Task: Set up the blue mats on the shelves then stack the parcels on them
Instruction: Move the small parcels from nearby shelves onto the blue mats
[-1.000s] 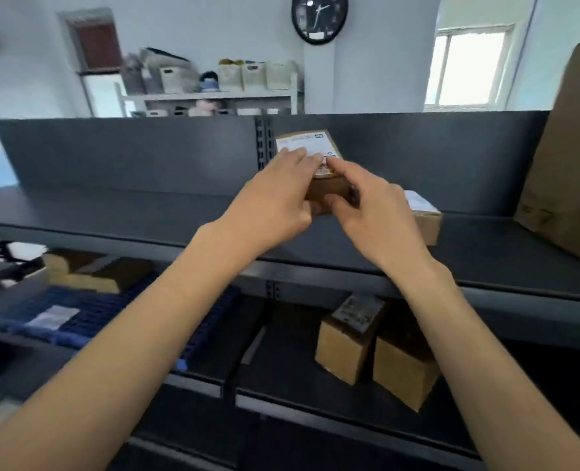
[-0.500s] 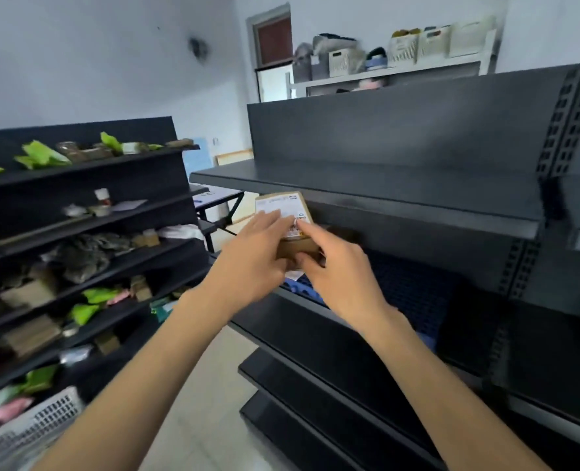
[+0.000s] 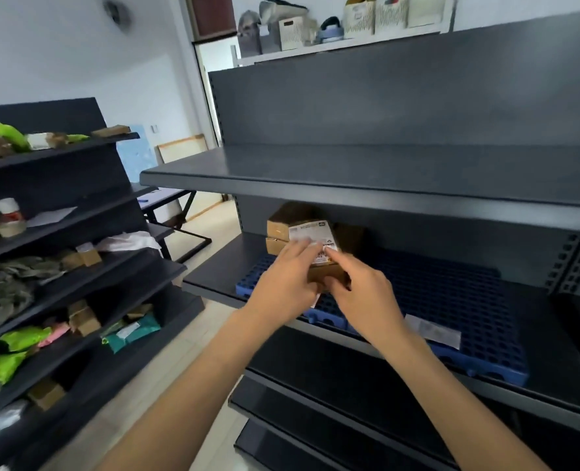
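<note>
A small brown cardboard parcel (image 3: 321,248) with a white label on top is gripped from both sides by my left hand (image 3: 287,278) and my right hand (image 3: 358,287). I hold it just above the left part of a blue grid mat (image 3: 452,300) that lies on the second dark shelf (image 3: 213,273). Two more brown parcels (image 3: 280,231) sit stacked at the back left of that mat, right behind the held one. A white paper slip (image 3: 433,331) lies on the mat's front edge.
The dark top shelf (image 3: 350,175) juts out above the mat, leaving a low gap. Lower dark shelves (image 3: 316,385) sit below. To the left stands another dark rack (image 3: 60,232) full of green bags, small boxes and packets. Tiled floor runs between the racks.
My view swung left from the top shelf to the shelf with the mat. Both hands carried the labelled parcel down under the top shelf, close to the stacked parcels.
</note>
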`<control>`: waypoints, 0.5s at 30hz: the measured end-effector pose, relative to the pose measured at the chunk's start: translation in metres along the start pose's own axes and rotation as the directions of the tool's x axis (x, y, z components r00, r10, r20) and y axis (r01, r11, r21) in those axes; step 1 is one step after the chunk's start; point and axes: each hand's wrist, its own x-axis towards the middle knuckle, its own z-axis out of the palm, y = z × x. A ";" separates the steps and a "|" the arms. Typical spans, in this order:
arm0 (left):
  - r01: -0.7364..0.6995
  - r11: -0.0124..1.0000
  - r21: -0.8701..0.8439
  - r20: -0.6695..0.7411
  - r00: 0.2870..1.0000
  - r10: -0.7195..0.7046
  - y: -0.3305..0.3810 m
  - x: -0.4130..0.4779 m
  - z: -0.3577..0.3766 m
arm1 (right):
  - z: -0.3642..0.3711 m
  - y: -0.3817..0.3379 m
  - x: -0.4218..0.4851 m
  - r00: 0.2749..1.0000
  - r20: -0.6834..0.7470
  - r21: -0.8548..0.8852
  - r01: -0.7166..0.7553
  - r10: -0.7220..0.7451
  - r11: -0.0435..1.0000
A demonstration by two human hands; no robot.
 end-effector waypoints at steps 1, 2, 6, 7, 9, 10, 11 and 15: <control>-0.024 1.000 -0.001 0.007 1.000 0.024 -0.012 0.016 0.005 | 0.009 0.009 0.013 1.000 -0.017 -0.010 -0.015 0.015 1.000; -0.044 0.999 0.004 0.012 0.999 0.044 -0.024 0.034 0.009 | 0.018 0.017 0.028 0.999 -0.029 -0.013 -0.034 0.034 0.999; -0.117 0.992 -0.036 0.042 0.992 0.119 -0.067 0.097 0.020 | 0.049 0.041 0.085 0.989 -0.045 -0.076 -0.141 0.138 0.987; -0.130 0.991 -0.023 0.066 0.989 0.131 -0.076 0.110 0.022 | 0.055 0.045 0.096 0.989 -0.065 -0.099 -0.138 0.132 0.985; -0.120 0.993 0.020 0.121 0.986 0.117 -0.091 0.133 0.027 | 0.065 0.053 0.113 0.990 -0.093 -0.133 -0.116 0.105 0.984; -0.121 0.992 0.016 0.133 0.984 0.118 -0.099 0.142 0.030 | 0.070 0.058 0.121 0.989 -0.100 -0.152 -0.122 0.107 0.981; -0.131 0.991 -0.010 0.131 0.983 0.131 -0.105 0.150 0.034 | 0.074 0.064 0.127 0.986 -0.111 -0.169 -0.140 0.123 0.976; -0.226 0.970 -0.083 0.066 0.970 0.232 -0.126 0.178 0.053 | 0.090 0.085 0.148 0.960 -0.228 -0.160 -0.199 0.160 0.967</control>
